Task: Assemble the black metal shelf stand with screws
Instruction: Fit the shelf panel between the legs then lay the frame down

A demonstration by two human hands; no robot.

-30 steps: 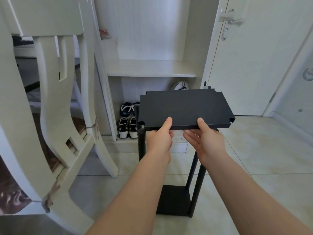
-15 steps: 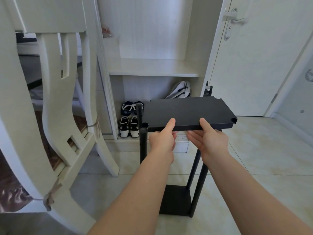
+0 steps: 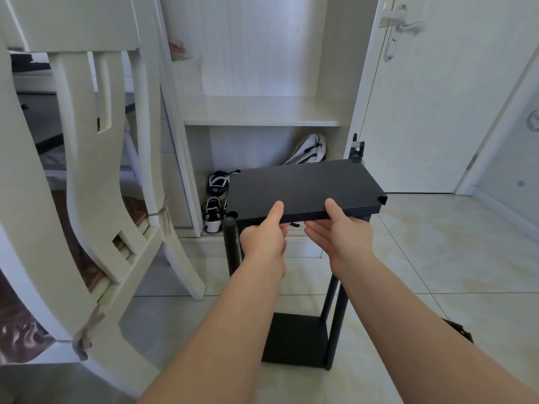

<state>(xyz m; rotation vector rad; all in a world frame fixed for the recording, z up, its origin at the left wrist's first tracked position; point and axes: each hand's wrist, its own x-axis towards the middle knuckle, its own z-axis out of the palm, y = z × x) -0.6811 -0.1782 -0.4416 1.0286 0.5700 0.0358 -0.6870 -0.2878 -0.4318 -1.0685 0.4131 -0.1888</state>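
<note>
Black shelf panel (image 3: pixel 303 186) in the pinch of left hand (image 3: pixel 263 242) and right hand (image 3: pixel 340 239), thumbs on top.

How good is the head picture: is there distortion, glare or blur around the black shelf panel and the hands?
Head view: wide-angle bending, the white chair and the door lean and curve toward the edges. Head view: soft, even light, no hard shadows; the black shelf panel is matte, without glare. Head view: the left hand and right hand gripping it look sharp.
</note>
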